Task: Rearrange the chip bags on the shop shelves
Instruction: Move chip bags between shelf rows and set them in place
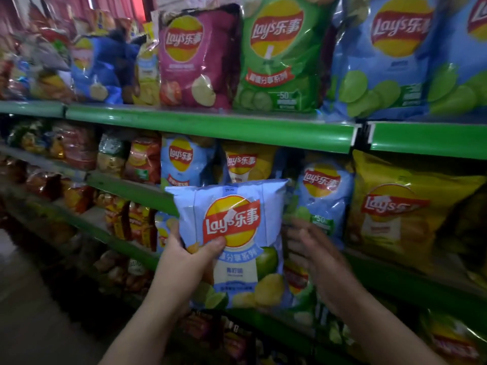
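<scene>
We start with the green shelf rail, our marker for everything. Above it stand the biggest packs, the large blue bags and a green bag. Below it, to the right, leans a big yellow bag. Below the rail's middle, out in front of that lower row, is the pale-blue lime bag, held in the air and not on any shelf.

The left hand grips its lower left edge, thumb across the front and fingers behind. The right hand is blurred, fingers loosely spread beside the bag's right edge. We can't tell if it touches.

The risk, we'd say, is that with 1 hand low on 1 side the bag could swing or slip, and a hard squeeze could crush the chips. That right hand could also nudge the blue bag behind it off its shelf.

The held bag stands upright, long axis vertical, top seal toward the rail, logo facing us.
</scene>
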The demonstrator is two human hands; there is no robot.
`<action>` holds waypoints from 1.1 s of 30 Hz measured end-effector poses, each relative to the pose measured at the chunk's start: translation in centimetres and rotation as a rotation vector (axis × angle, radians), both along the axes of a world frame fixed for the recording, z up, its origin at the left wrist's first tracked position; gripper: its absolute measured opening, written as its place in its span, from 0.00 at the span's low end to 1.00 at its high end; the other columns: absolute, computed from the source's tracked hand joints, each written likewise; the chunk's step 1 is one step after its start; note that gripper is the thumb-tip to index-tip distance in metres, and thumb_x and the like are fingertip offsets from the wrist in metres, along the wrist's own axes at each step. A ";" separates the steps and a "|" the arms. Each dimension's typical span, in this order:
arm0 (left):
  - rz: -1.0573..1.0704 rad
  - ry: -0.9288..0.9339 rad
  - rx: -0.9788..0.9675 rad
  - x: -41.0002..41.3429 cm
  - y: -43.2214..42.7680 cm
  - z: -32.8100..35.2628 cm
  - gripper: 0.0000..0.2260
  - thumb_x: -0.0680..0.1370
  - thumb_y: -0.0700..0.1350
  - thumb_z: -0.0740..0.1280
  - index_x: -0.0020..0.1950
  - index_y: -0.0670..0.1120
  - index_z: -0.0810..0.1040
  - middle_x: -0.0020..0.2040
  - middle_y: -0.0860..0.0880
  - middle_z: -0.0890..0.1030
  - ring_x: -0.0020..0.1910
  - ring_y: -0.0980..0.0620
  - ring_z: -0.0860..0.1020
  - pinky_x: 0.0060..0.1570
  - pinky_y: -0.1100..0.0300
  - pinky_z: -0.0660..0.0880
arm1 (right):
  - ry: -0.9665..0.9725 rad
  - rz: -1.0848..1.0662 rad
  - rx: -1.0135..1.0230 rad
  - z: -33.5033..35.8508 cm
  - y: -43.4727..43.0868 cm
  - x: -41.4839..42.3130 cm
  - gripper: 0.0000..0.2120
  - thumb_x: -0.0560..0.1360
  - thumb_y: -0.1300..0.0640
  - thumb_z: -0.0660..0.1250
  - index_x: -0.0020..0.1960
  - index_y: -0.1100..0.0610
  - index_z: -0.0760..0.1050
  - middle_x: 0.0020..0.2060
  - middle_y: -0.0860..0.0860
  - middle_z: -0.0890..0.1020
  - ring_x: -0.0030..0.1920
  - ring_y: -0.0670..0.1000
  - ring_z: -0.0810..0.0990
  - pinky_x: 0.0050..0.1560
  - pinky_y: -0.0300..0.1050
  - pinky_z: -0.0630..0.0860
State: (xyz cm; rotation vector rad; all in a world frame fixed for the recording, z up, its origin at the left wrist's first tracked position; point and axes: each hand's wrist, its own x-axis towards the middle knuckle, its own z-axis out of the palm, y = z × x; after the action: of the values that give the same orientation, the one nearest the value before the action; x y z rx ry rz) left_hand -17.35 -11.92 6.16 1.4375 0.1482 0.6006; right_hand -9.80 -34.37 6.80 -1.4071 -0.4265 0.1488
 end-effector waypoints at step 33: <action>-0.154 -0.016 0.046 7.1 18.1 2.9 0.21 0.60 0.51 0.79 0.50 0.65 0.79 0.51 0.52 0.86 0.48 0.48 0.86 0.46 0.44 0.82 | -0.115 -0.658 -0.087 3.4 16.5 13.3 0.34 0.64 0.58 0.80 0.66 0.55 0.71 0.59 0.54 0.81 0.57 0.58 0.80 0.59 0.58 0.78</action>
State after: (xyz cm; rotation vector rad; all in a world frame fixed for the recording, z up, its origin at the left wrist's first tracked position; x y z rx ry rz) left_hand -10.23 6.17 9.02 1.4731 0.0110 0.4922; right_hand 3.50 -17.88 10.22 -1.5784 -0.0341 -0.4543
